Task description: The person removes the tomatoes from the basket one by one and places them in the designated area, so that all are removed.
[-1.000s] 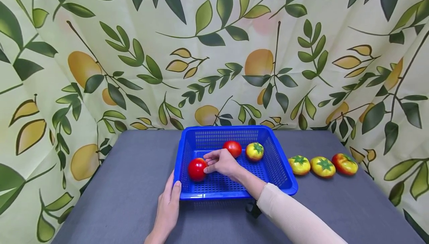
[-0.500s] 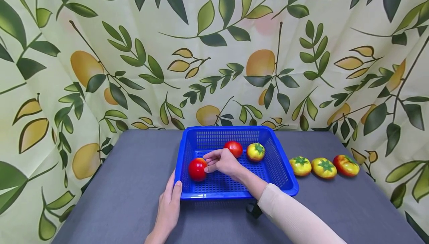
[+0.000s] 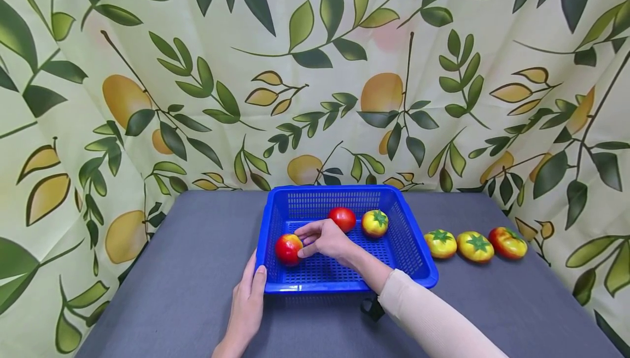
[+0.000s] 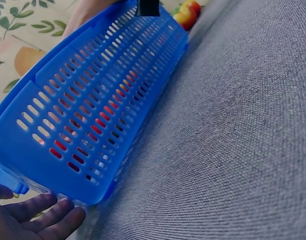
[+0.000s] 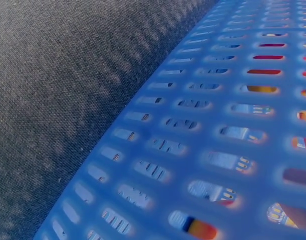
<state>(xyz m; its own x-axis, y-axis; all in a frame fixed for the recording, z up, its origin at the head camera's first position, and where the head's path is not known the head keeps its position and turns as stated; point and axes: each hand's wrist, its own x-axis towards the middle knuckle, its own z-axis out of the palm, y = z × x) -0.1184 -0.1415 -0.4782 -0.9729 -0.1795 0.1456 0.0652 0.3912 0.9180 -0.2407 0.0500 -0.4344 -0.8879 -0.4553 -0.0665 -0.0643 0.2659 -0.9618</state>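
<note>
A blue perforated plastic basket (image 3: 275,287) sits on the grey table. My left hand (image 3: 249,298) grips its near left corner, thumb over the rim; several fingers (image 4: 63,222) show below the corner in the left wrist view. Inside the basket, my right hand (image 3: 327,242) holds a red and yellow tomato (image 3: 287,251) by its right side, between curled fingers and thumb. Behind the hand lie a red tomato (image 3: 342,218) and a yellow one with a green star-shaped top (image 3: 375,223). In the right wrist view, the basket wall (image 5: 203,120) hides the hand.
Right of the basket, a yellow tomato (image 3: 441,244), another yellow tomato (image 3: 474,246) and a red and yellow tomato (image 3: 507,242) stand in a row on the table (image 3: 206,248). A leaf-patterned cloth (image 3: 315,101) hangs behind. A black strap (image 3: 372,309) is near the right forearm.
The tomato at my right hand has turned, and a yellow patch now faces up. My right fingers and thumb have shifted slightly left. The left hand and basket have stayed in place.
</note>
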